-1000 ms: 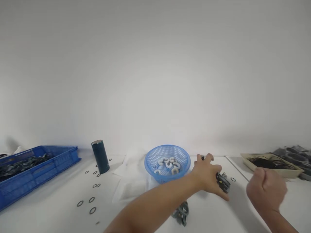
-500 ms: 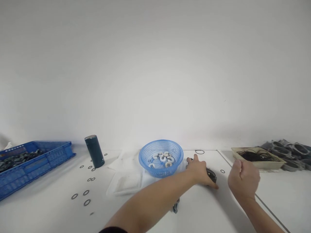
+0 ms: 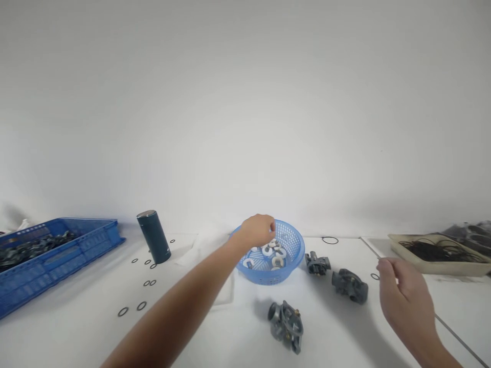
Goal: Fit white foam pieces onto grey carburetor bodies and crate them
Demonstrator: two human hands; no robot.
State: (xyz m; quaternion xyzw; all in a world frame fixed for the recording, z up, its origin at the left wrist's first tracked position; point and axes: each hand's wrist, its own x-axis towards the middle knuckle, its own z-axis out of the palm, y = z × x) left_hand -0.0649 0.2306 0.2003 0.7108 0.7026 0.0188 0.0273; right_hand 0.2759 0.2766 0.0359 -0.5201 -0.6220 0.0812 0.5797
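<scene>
My left hand reaches over the blue plastic basket with its fingertips pointing down, and they are mostly hidden. White C-shaped pieces lie in the basket around it. On the right, my right hand is held above the table with thumb and fingers curled together; whatever it holds, if anything, cannot be made out. Three grey metal carburetors stand between the hands and the basket: one carburetor in front, another carburetor beside the basket, and a third carburetor nearest my right hand.
A blue crate of dark parts stands at the left, with a dark green flask beside it. Several black rings lie on the white table. At the right are a cream tray of black rings and grey metal parts.
My left hand has moved left from a carburetor to the basket, leaving that carburetor on the table. My right hand stays curled. The view has turned slightly left.
</scene>
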